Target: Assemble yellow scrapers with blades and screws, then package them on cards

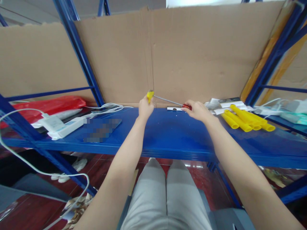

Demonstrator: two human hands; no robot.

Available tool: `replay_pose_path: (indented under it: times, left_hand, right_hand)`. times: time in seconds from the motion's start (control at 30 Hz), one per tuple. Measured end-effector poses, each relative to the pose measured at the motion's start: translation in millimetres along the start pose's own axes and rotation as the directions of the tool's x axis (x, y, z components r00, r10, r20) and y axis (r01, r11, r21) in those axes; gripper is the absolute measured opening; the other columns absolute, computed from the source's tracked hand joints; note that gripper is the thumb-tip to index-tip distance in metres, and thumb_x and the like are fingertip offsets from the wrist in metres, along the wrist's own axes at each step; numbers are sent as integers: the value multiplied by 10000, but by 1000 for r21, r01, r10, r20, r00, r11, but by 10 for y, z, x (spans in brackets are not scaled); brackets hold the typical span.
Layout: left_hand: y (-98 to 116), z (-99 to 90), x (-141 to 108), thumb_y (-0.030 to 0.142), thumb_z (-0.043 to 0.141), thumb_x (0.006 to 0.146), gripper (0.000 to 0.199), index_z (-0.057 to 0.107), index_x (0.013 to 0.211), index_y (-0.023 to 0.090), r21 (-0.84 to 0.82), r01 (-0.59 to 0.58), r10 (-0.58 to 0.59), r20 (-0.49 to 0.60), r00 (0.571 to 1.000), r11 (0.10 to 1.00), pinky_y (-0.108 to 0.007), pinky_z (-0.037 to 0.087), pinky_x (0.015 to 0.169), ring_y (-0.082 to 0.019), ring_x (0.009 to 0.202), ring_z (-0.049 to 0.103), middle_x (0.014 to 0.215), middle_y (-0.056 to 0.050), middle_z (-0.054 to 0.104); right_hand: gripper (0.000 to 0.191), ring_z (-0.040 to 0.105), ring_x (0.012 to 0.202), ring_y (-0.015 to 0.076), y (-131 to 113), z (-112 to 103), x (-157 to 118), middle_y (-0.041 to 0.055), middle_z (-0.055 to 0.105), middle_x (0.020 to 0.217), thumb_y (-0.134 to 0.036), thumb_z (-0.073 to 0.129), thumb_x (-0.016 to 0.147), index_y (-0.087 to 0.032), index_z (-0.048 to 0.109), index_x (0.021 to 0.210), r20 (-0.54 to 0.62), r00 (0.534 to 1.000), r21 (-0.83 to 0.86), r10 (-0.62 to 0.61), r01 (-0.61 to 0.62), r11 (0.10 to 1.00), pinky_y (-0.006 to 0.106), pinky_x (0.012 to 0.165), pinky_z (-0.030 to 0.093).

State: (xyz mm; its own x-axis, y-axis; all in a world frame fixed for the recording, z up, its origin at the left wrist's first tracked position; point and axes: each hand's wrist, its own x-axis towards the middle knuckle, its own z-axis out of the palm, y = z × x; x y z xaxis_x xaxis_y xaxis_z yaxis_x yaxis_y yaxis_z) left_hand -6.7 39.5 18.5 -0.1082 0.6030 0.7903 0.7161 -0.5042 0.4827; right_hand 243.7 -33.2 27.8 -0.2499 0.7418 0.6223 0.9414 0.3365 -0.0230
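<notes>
My left hand (145,108) is closed around a small yellow part (150,95), held up above the far side of the blue shelf. In my right hand (198,110) is a screwdriver (169,101) with a red handle, gripped in closed fingers. Its long metal shaft points left, and the tip reaches the yellow part; whether it sits inside or only touches cannot be made out. Below the shaft, a small white strip (174,109) with a dark spot lies at the back of the shelf. Several yellow tubes (247,118) lie to the right of my right hand.
On the left of the blue shelf (168,137) are a power strip with a charger (54,123), a coiled white cable (109,108), a blurred-out flat dark object (103,130) and a red bag (51,107). Cardboard (192,54) walls the back. Blue posts (82,57) stand at the sides.
</notes>
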Motion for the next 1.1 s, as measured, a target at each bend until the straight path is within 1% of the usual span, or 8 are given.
replay_pose_path:
  times: [0.13, 0.27, 0.43, 0.6, 0.7, 0.8, 0.97, 1.1]
  left_hand:
    - [6, -3, -7, 258, 489, 884, 153, 618, 909, 179, 7, -6, 6, 9, 1000, 1000, -325, 491, 788, -271, 907, 673, 870, -125, 710]
    - [20, -21, -14, 267, 484, 894, 167, 619, 923, 173, 12, 7, -7, 27, 1000, 1000, -320, 485, 798, -269, 920, 674, 869, -127, 706]
    - [6, -23, -15, 258, 489, 881, 164, 624, 908, 169, 11, 8, -8, -1, 1000, 1000, -308, 486, 778, -263, 892, 676, 855, -126, 709]
    - [-21, 6, -7, 292, 469, 892, 190, 621, 926, 182, -14, -4, 4, -2, 1000, 1000, -311, 491, 785, -263, 908, 675, 857, -121, 711]
    - [-23, 17, -5, 280, 496, 879, 173, 630, 921, 178, 8, 0, 0, -9, 1000, 1000, -314, 490, 780, -268, 897, 675, 864, -123, 713]
    - [-23, 19, -5, 271, 510, 875, 161, 636, 919, 180, 10, -6, 6, -27, 1000, 1000, -305, 490, 760, -261, 871, 676, 844, -112, 712]
    - [-9, 4, -7, 251, 512, 882, 155, 639, 935, 179, -12, -8, 8, -27, 1000, 1000, -303, 484, 762, -261, 874, 674, 844, -109, 710]
    - [8, -8, -8, 247, 506, 884, 155, 632, 939, 174, -1, 15, -15, -5, 1000, 1000, -312, 483, 778, -270, 891, 675, 863, -117, 710]
  right_hand:
    - [226, 648, 802, 254, 54, 10, 2, 80, 716, 887, -360, 580, 846, -222, 593, 1025, -34, 999, 43, -8, 9, 999, 289, 622, 390]
    - [196, 648, 807, 266, 45, 7, -9, 95, 716, 888, -354, 540, 867, -223, 612, 993, -70, 998, -33, -7, 4, 999, 296, 616, 365]
    - [252, 655, 832, 266, -11, 1, -22, 113, 725, 937, -389, 470, 920, -213, 635, 994, -36, 999, -51, -10, 8, 999, 310, 641, 379]
    - [240, 653, 827, 260, 20, 12, -8, 89, 722, 921, -387, 560, 866, -220, 606, 1032, -38, 999, 16, -10, 11, 1000, 299, 637, 393]
    - [226, 651, 832, 267, 43, 11, -3, 86, 718, 910, -362, 565, 855, -223, 603, 1030, -69, 998, -15, 5, -7, 1000, 295, 620, 375]
    - [219, 647, 842, 274, 34, 0, -9, 97, 719, 912, -388, 529, 876, -228, 625, 990, -84, 996, -60, -9, 3, 998, 300, 617, 361]
    - [290, 649, 852, 276, -13, -25, -16, 112, 725, 933, -411, 451, 920, -222, 655, 1002, -48, 999, -59, -11, 8, 998, 315, 634, 379]
    - [264, 649, 825, 270, -10, -21, -6, 107, 722, 918, -406, 513, 889, -212, 639, 1015, -20, 1000, -17, 11, -12, 1000, 310, 635, 391]
